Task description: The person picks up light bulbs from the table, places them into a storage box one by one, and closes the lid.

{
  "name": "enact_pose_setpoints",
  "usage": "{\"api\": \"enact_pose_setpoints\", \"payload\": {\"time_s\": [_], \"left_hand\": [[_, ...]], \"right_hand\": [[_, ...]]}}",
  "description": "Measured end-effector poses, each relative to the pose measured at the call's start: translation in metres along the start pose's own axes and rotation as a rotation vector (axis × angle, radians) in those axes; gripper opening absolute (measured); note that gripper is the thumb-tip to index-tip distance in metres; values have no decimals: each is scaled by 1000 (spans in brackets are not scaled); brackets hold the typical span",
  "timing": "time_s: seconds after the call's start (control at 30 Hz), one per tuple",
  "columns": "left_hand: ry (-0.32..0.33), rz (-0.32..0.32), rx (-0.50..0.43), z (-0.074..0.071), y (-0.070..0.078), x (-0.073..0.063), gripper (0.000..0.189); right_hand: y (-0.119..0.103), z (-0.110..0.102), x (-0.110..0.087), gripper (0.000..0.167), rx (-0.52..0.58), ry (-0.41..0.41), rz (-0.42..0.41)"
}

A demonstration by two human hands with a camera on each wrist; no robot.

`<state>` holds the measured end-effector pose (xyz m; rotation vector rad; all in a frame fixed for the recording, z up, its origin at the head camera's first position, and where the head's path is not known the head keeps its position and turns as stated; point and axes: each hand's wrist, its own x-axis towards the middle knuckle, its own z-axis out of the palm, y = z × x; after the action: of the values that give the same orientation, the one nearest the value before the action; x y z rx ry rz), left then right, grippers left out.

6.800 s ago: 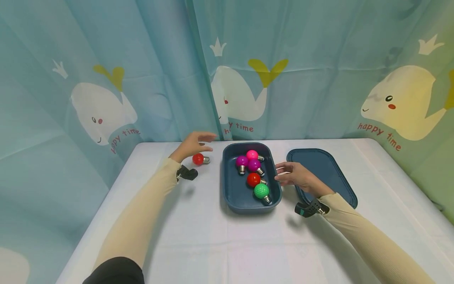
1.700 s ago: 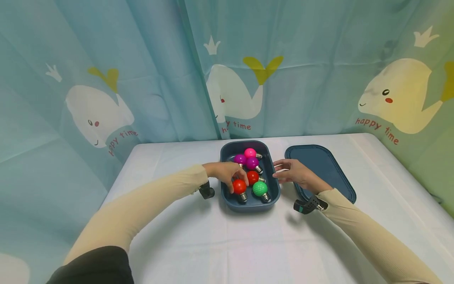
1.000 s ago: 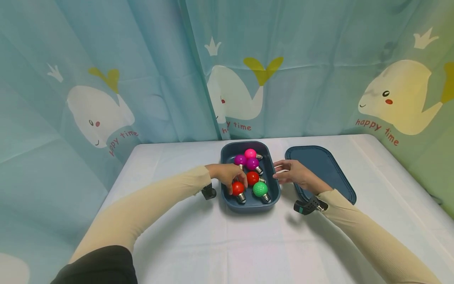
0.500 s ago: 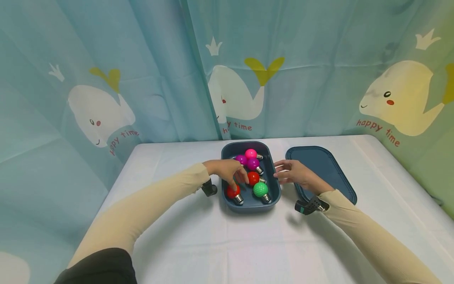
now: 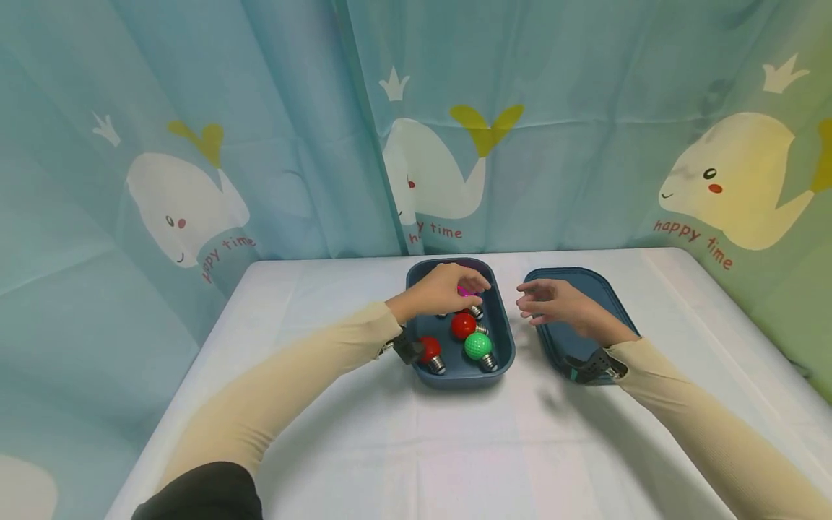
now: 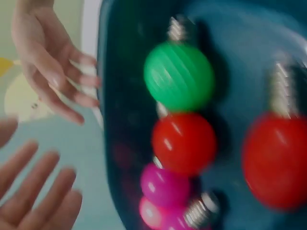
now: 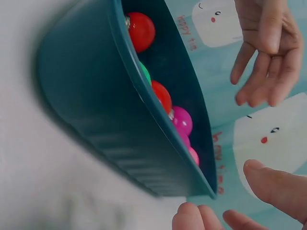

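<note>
Above the far half of a dark blue box (image 5: 461, 383), my left hand (image 5: 445, 290) hovers with relaxed fingers and nothing in them. Inside the box a red bulb (image 5: 430, 349) lies in the near left corner, beside a green dimpled bulb (image 5: 478, 347) and a second red bulb (image 5: 464, 326). Magenta and pink bulbs (image 6: 165, 186) cluster at the far end, mostly hidden by the left hand in the head view. My right hand (image 5: 560, 309) is raised just right of the box, over the lid (image 5: 588, 280), its fingers loosely bent and holding nothing.
The flat dark blue lid lies on the white-covered table (image 5: 481, 455), right of the box. A blue-green curtain (image 5: 312, 144) printed with whales hangs along the table's far edge and sides.
A red bulb from the table on the left now lies in the box, let go by my left hand, which has risen toward the far end. My right hand has drawn off the box's side.
</note>
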<state>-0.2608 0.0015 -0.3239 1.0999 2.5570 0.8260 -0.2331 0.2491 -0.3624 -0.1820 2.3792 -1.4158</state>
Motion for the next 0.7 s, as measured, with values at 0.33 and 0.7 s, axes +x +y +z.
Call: {"api": "enact_pose_setpoints", "payload": {"time_s": [0.33,0.7], "left_hand": [[225,-67,-45,34,27,17,42],[240,-204,-85,70,57,48,48]], "right_hand": [[-5,-27,-24,56,-149,64,-38],[10,-57,-40,57,-285,124,-18]]}}
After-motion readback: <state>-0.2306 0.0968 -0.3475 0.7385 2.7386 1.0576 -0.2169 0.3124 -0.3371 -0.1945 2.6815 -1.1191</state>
